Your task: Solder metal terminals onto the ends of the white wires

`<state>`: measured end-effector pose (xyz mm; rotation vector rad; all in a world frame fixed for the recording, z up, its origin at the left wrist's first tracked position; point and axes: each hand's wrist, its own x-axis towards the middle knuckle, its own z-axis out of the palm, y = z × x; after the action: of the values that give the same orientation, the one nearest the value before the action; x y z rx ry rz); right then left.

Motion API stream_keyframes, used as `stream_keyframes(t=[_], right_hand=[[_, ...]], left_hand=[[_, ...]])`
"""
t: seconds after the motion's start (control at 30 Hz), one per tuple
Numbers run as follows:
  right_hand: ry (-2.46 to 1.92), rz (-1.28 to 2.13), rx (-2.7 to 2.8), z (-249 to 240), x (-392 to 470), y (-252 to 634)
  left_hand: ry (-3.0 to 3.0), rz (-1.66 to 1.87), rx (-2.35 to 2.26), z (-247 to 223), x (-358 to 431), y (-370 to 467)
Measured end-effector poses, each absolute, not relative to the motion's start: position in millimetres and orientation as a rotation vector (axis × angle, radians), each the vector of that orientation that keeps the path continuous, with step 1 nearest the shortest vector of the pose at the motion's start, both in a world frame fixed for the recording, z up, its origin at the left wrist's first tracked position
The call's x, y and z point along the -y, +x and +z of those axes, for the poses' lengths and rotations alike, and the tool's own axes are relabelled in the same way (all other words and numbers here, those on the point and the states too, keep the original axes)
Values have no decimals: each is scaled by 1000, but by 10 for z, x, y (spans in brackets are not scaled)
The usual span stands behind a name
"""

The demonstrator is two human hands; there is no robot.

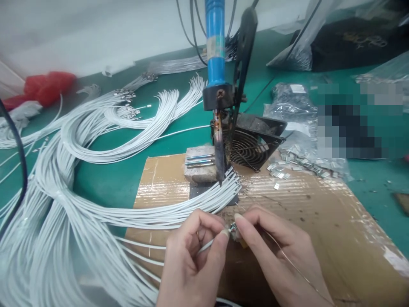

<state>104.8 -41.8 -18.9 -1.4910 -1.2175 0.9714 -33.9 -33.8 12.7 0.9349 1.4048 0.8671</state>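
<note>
My left hand [194, 256] is closed, thumb and index finger pinching a white cable [206, 246] close to its end. At that end sits a small metal connector [233, 227], pinched by the thumb and a finger of my right hand [281, 251]. A thin solder wire [297, 268] passes through my right hand and trails down to the right. The fingertips partly cover the connector. Above my hands, a soldering iron with a blue handle [216, 64] hangs tip down, over the ends of a bundle of white cables [179, 213].
Cardboard [319, 230] lies under my hands on a green table [191, 138]. Behind the iron are a pale block [200, 175] with metal rods and a black fan [252, 145]. Loose metal pieces [277, 170] lie at right by plastic bags [287, 108]. More cable bundles [51, 187] fill the left.
</note>
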Motion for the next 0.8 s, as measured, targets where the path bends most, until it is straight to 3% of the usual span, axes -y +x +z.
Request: stream_keyframes(t=[0.57,0.8], right_hand=[[-1309,1231,970,-402,584,1318],[-1463,947,824,-478,550,1671]], left_hand=[[1034,845,-1376,79,487,-417],[1506,881,-1534,-143,553,-617]])
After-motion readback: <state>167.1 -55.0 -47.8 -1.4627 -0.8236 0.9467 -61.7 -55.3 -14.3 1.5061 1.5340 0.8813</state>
